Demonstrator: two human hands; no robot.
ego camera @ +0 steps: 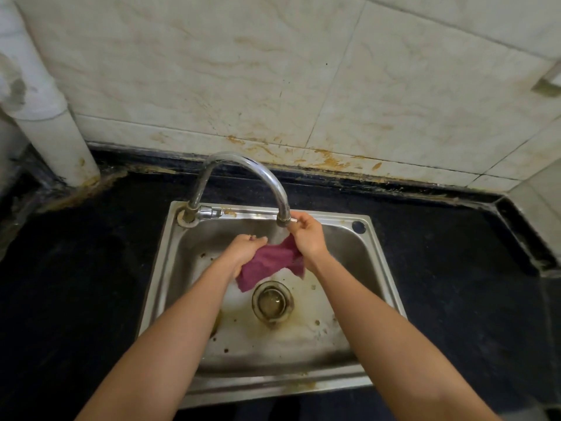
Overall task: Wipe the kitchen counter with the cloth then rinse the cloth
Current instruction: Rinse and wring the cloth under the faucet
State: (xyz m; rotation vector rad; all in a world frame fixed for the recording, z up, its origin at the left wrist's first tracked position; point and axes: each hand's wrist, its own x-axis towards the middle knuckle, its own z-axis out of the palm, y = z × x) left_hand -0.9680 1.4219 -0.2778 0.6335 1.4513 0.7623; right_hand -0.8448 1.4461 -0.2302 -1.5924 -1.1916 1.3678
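Observation:
A dark pink cloth (268,265) hangs over the steel sink (170,253), stretched between both hands just below the curved chrome tap (243,168). My left hand (243,249) grips the cloth's left side with curled fingers. My right hand (308,235) pinches the cloth's right side, its fingertips close to the tap's spout (283,218). Water seems to run from the spout onto the cloth's top edge. The cloth's lower corner hangs near the drain (272,300).
Black counter (440,268) surrounds the sink on both sides. A white pipe (45,117) stands at the back left corner. Stained pale tiles (273,71) form the wall behind. The sink floor is stained and wet.

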